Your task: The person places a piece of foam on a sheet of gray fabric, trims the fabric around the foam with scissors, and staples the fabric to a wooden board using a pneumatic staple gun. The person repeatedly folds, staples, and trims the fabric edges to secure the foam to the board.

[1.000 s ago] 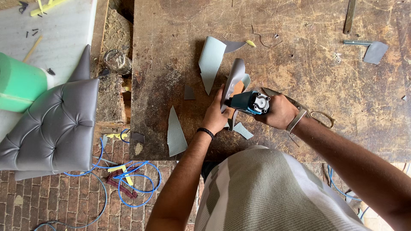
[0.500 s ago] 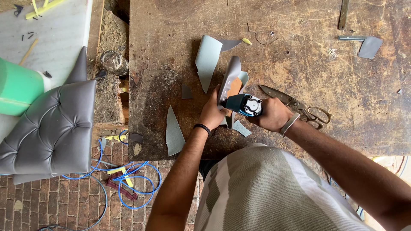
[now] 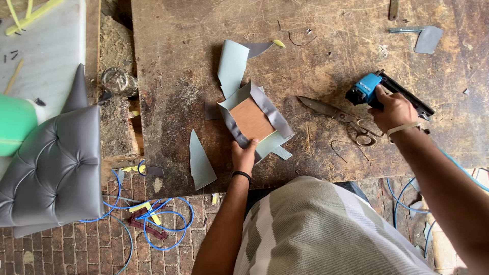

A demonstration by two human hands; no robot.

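The right hand [image 3: 395, 109] has moved away to the right. It is now gripping the blue stapler [image 3: 379, 91] out on the bench [image 3: 326, 56], just past the scissors [image 3: 338, 116]. Before, both hands were close together over the board [image 3: 253, 120]. The left hand [image 3: 243, 155] is still pinching the board's near edge, and the board is lying in the middle of the bench, wrapped in grey cloth [image 3: 239, 66]. The hand is hiding part of the stapler.
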